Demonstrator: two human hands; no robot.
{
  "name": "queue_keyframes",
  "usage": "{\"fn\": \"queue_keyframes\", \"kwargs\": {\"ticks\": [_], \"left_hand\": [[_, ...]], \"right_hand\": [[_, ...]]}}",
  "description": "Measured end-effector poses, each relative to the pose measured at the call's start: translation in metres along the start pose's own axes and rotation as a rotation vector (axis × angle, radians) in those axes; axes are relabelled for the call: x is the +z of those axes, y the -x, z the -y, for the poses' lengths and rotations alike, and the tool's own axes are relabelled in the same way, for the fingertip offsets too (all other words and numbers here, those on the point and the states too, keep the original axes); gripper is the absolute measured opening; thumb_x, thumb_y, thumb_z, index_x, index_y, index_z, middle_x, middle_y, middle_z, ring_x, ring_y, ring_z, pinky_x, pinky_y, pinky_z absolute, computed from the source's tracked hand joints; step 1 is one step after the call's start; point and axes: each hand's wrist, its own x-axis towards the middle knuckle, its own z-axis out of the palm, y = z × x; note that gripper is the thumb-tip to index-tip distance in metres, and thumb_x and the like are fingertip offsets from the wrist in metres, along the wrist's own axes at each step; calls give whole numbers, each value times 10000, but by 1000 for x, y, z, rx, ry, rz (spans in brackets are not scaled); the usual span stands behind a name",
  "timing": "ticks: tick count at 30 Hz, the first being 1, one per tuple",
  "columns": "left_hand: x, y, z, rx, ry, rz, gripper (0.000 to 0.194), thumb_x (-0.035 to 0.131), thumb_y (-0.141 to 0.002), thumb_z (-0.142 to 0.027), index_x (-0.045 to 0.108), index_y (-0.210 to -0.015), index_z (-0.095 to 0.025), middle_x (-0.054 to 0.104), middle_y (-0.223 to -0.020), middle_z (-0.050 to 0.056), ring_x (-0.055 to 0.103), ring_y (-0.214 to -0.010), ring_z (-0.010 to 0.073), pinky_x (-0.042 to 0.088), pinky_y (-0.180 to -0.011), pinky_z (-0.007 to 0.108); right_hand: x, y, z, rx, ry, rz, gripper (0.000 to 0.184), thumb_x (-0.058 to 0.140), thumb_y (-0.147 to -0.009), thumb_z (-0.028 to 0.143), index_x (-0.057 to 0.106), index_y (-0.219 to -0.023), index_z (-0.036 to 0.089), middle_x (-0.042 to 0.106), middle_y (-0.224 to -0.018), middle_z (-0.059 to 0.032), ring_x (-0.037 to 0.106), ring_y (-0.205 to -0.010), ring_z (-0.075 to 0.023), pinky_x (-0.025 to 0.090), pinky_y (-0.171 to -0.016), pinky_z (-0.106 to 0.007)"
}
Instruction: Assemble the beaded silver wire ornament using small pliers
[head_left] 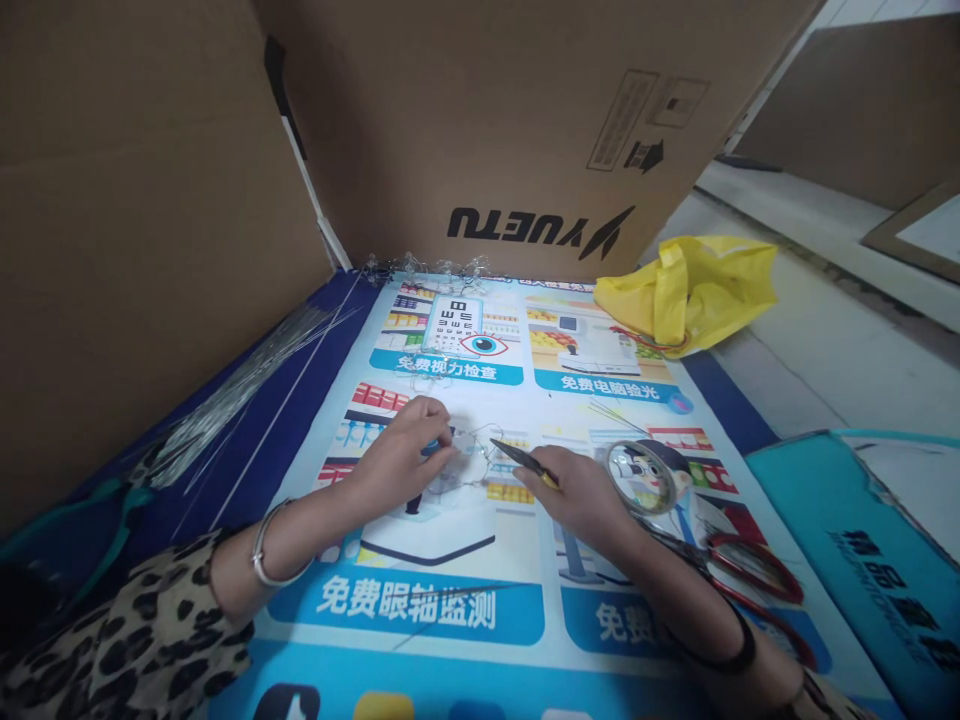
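My left hand point(409, 450), wearing a silver bangle on its wrist, is closed in a pinch on a thin bent wire piece point(484, 455) over the printed sheet. My right hand point(581, 490) grips small pointed pliers point(517, 455) with dark jaws and a yellow handle. Their tip is at the wire's right side; whether it touches is too fine to tell. A roll of clear tape point(609, 480) lies beside my right hand. Red-handled scissors point(784, 575) lie partly under my right forearm.
Straight silver wires point(232, 390) lie in a bundle at left, near a teal-handled tool point(112, 540). Several twisted wire pieces point(450, 270) line the back edge. Cardboard point(480, 130) walls off the back and left. At right are a yellow bag point(720, 290) and a teal bag point(817, 500).
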Motion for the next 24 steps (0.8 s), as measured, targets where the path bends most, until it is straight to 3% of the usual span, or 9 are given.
{"fn": "queue_keyframes", "kwargs": {"ticks": [3,10,16,21,24], "left_hand": [[4,-4,10,-120,199,30,35,512,-792,-166,504,-762,-182,533,-1078,58,515,-982,180,430,-801,324],[7,-11,5,-398,700,147,40,463,-832,-185,479,-867,-176,638,-766,18,609,-722,125,471,-676,284],[6,-9,0,-449,861,111,49,454,-825,-179,502,-822,-179,605,-727,-1,561,-608,92,429,-609,246],[7,-6,1,-386,969,188,64,487,-744,-131,532,-719,-169,589,-885,53,553,-921,164,427,-710,274],[7,-6,-4,-348,961,205,105,563,-689,-99,526,-753,-174,561,-935,40,536,-844,132,413,-706,263]], "right_hand": [[1,0,-1,1,0,-3,257,415,-855,411,572,-816,211,636,-807,-19,566,-741,-158,305,-595,-241],[-1,-1,0,4,5,3,267,403,-862,408,577,-812,213,635,-801,-18,564,-732,-154,300,-594,-240],[0,-1,-1,5,13,-8,270,401,-861,420,570,-804,218,626,-787,-9,562,-728,-154,292,-591,-237],[-3,0,1,19,16,-5,242,409,-853,379,567,-786,209,616,-767,-9,556,-707,-144,279,-569,-231],[-4,0,1,24,13,-4,242,408,-851,372,563,-767,206,610,-742,-8,547,-683,-139,271,-557,-230]]}}
